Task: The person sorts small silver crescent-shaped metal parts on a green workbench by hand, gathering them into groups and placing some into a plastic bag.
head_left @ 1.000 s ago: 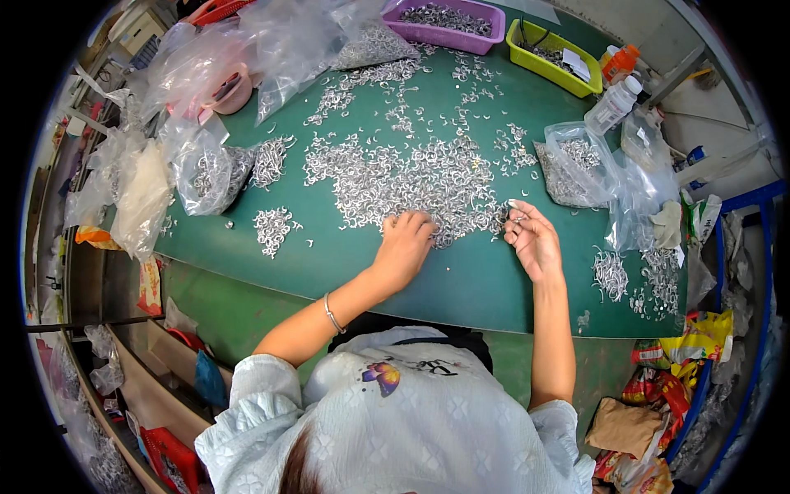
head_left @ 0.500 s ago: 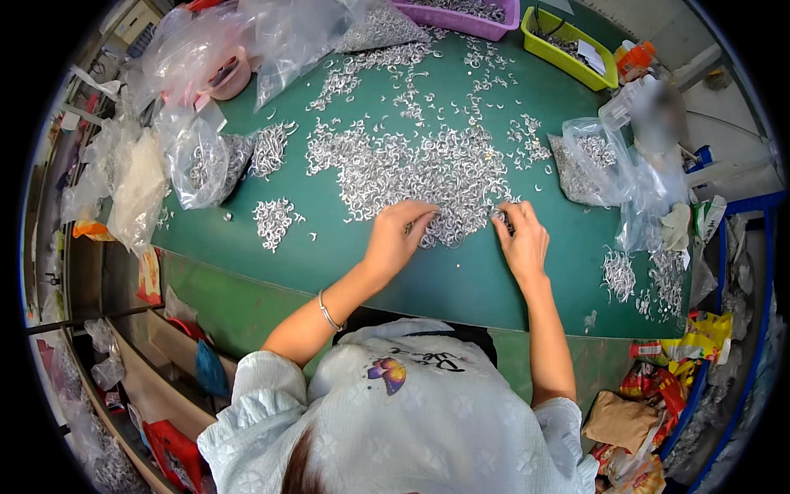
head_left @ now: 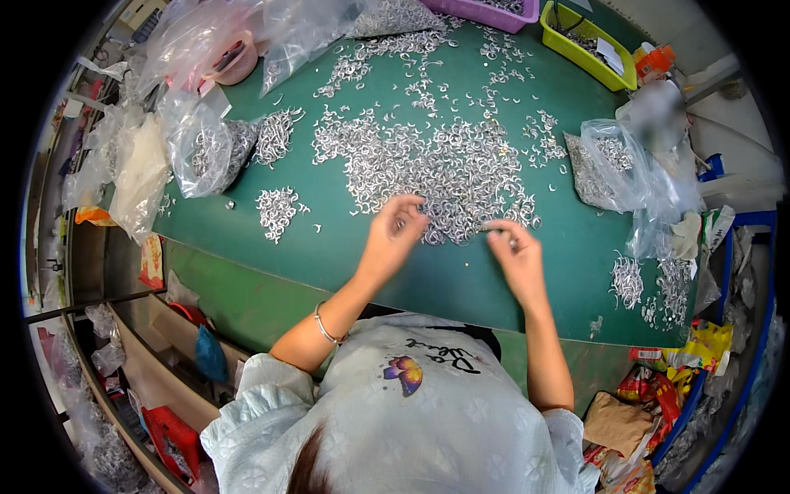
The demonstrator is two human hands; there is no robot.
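A large pile of small curved silver metal pieces point(head_left: 428, 165) spreads over the middle of the green table point(head_left: 461, 284). At the near left edge of that pile is my left hand point(head_left: 393, 235), its fingers curled around a few of the silver pieces. My right hand point(head_left: 518, 255) is at the pile's near right edge, thumb and fingers drawn together on a small silver piece that is mostly hidden. A gap separates the two hands. Left of my left hand lies a small heap of similar pieces point(head_left: 277, 214).
Plastic bags of pieces stand left point(head_left: 206, 152) and right point(head_left: 601, 160). A pink bowl point(head_left: 234, 62), a purple basket point(head_left: 494, 16) and a yellow-green basket point(head_left: 588, 58) are farther back. More heaps point(head_left: 627, 281) lie at the right near corner. Open drawers point(head_left: 156, 354) are below left.
My right hand has drawn back slightly toward me from the pile's edge. My left hand has turned and its fingers have shifted. The whole view has moved a little.
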